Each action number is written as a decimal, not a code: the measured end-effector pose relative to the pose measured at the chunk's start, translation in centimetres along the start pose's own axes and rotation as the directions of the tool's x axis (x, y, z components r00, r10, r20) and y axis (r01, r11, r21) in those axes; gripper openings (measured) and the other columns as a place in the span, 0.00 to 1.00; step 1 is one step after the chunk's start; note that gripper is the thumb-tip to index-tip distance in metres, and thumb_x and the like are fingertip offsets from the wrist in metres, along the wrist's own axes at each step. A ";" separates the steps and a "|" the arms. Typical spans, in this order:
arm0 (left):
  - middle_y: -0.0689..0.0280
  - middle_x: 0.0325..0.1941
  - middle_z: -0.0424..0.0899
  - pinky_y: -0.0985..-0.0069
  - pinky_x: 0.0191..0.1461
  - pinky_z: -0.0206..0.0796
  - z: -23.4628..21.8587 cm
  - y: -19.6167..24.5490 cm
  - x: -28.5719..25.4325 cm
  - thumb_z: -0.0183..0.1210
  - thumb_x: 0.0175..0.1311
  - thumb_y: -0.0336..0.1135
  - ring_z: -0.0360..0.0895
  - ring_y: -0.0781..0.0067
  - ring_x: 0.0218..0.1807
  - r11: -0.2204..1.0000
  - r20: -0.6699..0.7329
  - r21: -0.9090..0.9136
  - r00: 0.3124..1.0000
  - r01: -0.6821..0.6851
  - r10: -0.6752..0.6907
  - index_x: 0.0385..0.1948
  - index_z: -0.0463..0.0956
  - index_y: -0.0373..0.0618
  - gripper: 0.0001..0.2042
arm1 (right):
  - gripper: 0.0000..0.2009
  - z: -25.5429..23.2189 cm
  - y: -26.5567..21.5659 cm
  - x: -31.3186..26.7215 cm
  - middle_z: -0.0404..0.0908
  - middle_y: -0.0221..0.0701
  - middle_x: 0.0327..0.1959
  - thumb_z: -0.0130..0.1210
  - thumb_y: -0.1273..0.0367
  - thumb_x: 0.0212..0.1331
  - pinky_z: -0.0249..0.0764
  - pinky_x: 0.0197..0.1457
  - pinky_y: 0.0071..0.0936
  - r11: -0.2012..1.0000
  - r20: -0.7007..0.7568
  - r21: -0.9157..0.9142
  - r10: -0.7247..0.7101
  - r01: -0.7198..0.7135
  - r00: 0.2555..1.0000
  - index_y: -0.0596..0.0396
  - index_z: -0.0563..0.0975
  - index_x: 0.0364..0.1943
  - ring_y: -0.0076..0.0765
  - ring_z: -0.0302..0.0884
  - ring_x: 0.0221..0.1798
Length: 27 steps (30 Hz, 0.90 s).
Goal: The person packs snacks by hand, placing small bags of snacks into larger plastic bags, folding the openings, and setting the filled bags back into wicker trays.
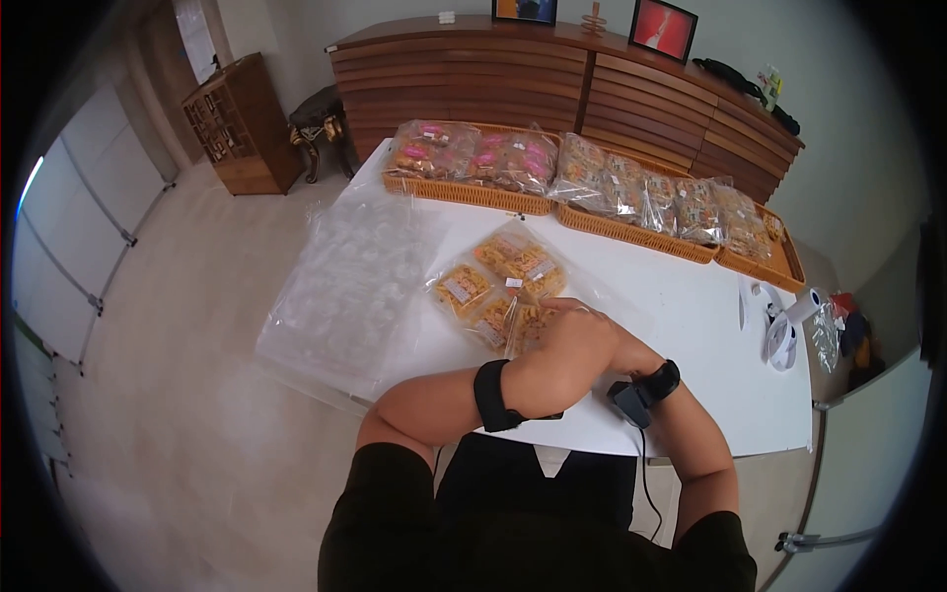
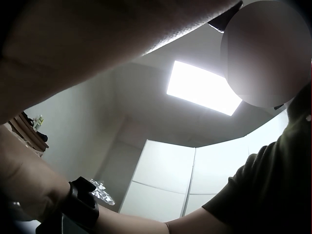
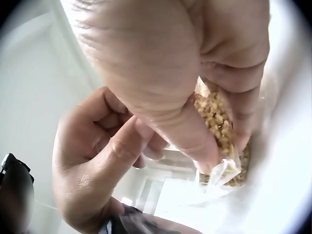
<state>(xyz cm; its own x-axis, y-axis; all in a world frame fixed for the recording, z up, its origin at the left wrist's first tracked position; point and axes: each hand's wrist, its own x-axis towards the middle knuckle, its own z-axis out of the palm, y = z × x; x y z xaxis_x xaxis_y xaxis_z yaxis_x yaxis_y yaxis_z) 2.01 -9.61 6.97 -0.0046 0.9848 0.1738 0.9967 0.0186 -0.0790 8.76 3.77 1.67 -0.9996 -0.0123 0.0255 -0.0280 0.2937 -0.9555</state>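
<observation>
In the head view my left hand (image 1: 562, 363) crosses in front of my right hand (image 1: 627, 347) above the white table. The right wrist view shows my right hand (image 3: 161, 68) pinching a clear snack packet (image 3: 214, 114) of golden crumbly pieces between thumb and fingers. Beside it, my left hand (image 3: 92, 161) has curled fingers, its thumb tip close to the right thumb; I cannot tell whether it holds anything. Several labelled snack packets (image 1: 464, 286) lie in a large clear bag (image 1: 602, 286) just beyond the hands. In the left wrist view, a forearm and ceiling fill most of the picture.
A pile of clear plastic bags (image 1: 340, 281) covers the table's left side. Wicker baskets (image 1: 641, 237) full of bagged snacks line the far edge. White label rolls (image 1: 781, 340) sit at the right. A wooden cabinet (image 1: 473, 89) stands behind; a cable (image 1: 646, 483) hangs in front.
</observation>
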 end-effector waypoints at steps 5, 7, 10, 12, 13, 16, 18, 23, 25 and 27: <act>0.56 0.24 0.81 0.76 0.29 0.72 0.6 -0.6 -0.2 0.57 0.43 0.28 0.82 0.65 0.29 0.981 -0.245 -0.130 0.963 -0.144 0.109 0.26 0.78 0.36 0.07 | 0.35 0.3 -0.3 0.6 0.67 0.36 0.59 0.63 0.65 0.48 0.61 0.63 0.28 0.996 0.009 -0.088 -0.017 0.018 1.000 0.56 0.61 0.62 0.32 0.65 0.62; 0.56 0.22 0.81 0.75 0.28 0.71 0.7 -0.2 0.1 0.57 0.43 0.28 0.81 0.64 0.27 0.998 -0.341 -0.059 0.940 -0.032 0.010 0.26 0.79 0.35 0.08 | 0.34 0.8 0.6 0.7 0.68 0.35 0.58 0.63 0.65 0.47 0.62 0.62 0.28 0.978 -0.071 -0.128 -0.174 0.164 0.982 0.56 0.63 0.61 0.32 0.67 0.58; 0.56 0.23 0.81 0.74 0.29 0.71 0.5 -0.5 0.0 0.57 0.44 0.29 0.81 0.64 0.29 0.997 -0.242 -0.068 0.970 -0.028 0.010 0.27 0.78 0.34 0.10 | 0.32 1.0 0.3 0.6 0.68 0.34 0.58 0.63 0.67 0.48 0.63 0.61 0.28 0.971 -0.133 -0.216 -0.134 0.103 0.982 0.56 0.64 0.59 0.32 0.70 0.56; 0.55 0.24 0.81 0.74 0.30 0.72 0.0 -0.9 -0.1 0.58 0.43 0.29 0.81 0.64 0.30 0.996 -0.154 -0.091 0.988 -0.013 -0.001 0.28 0.77 0.33 0.11 | 0.31 1.1 -0.2 0.6 0.68 0.34 0.58 0.62 0.68 0.49 0.64 0.59 0.28 0.966 -0.165 -0.245 -0.126 0.083 0.978 0.56 0.64 0.59 0.32 0.70 0.54; 0.53 0.26 0.81 0.73 0.31 0.72 -0.1 -1.0 -0.2 0.58 0.42 0.28 0.81 0.64 0.31 0.994 -0.063 -0.109 0.998 0.000 -0.007 0.30 0.76 0.32 0.12 | 0.30 1.2 -0.4 0.5 0.68 0.34 0.57 0.61 0.68 0.50 0.65 0.58 0.28 0.960 -0.200 -0.273 -0.121 0.064 0.972 0.55 0.64 0.59 0.32 0.71 0.53; 0.51 0.31 0.80 0.73 0.31 0.72 0.2 -1.2 -0.3 0.60 0.39 0.27 0.81 0.63 0.32 0.993 -0.031 -0.099 0.998 -0.062 0.060 0.35 0.74 0.32 0.16 | 0.27 1.5 -0.3 0.3 0.71 0.34 0.53 0.60 0.70 0.52 0.66 0.56 0.27 0.996 -0.260 -0.078 -0.055 0.035 0.964 0.55 0.65 0.58 0.30 0.72 0.51; 0.52 0.33 0.79 0.73 0.31 0.73 0.6 -0.8 -0.5 0.60 0.38 0.26 0.80 0.61 0.32 0.994 -0.109 -0.086 0.992 -0.066 0.057 0.38 0.72 0.32 0.19 | 0.27 1.7 1.2 0.5 0.72 0.34 0.52 0.59 0.70 0.52 0.67 0.56 0.26 0.989 -0.266 -0.139 -0.086 0.050 0.960 0.55 0.65 0.58 0.28 0.72 0.51; 0.54 0.36 0.77 0.75 0.31 0.73 0.0 -0.1 -0.7 0.62 0.37 0.27 0.80 0.61 0.31 0.999 -0.101 -0.010 0.994 -0.034 0.032 0.46 0.67 0.33 0.27 | 0.27 1.9 2.2 1.2 0.71 0.35 0.51 0.59 0.69 0.53 0.67 0.54 0.26 0.935 -0.192 -0.295 -0.259 0.196 0.947 0.55 0.63 0.58 0.25 0.71 0.50; 0.53 0.38 0.75 0.76 0.30 0.73 1.4 0.3 -0.5 0.61 0.40 0.29 0.79 0.64 0.31 0.996 -0.135 0.066 0.990 0.057 -0.048 0.48 0.67 0.35 0.27 | 0.27 2.3 1.1 0.8 0.64 0.38 0.58 0.58 0.70 0.51 0.56 0.66 0.31 0.999 -0.333 -0.036 0.002 -0.015 0.943 0.56 0.65 0.58 0.34 0.61 0.62; 0.54 0.37 0.75 0.76 0.30 0.73 2.5 0.4 -0.4 0.60 0.41 0.30 0.79 0.65 0.30 0.992 -0.173 0.106 0.983 0.075 -0.056 0.51 0.66 0.37 0.28 | 0.28 2.6 1.7 1.2 0.64 0.37 0.58 0.59 0.70 0.50 0.55 0.66 0.31 0.991 -0.333 -0.092 -0.119 0.093 0.935 0.56 0.64 0.58 0.33 0.60 0.62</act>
<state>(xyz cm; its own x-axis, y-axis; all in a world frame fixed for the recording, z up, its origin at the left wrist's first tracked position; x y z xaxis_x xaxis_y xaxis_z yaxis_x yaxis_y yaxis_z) 2.18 -9.59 4.37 -0.0461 0.9376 0.3447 0.9794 0.1104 -0.1693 7.49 1.76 -0.68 -0.9331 0.2718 0.2353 -0.1213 0.3780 -0.9178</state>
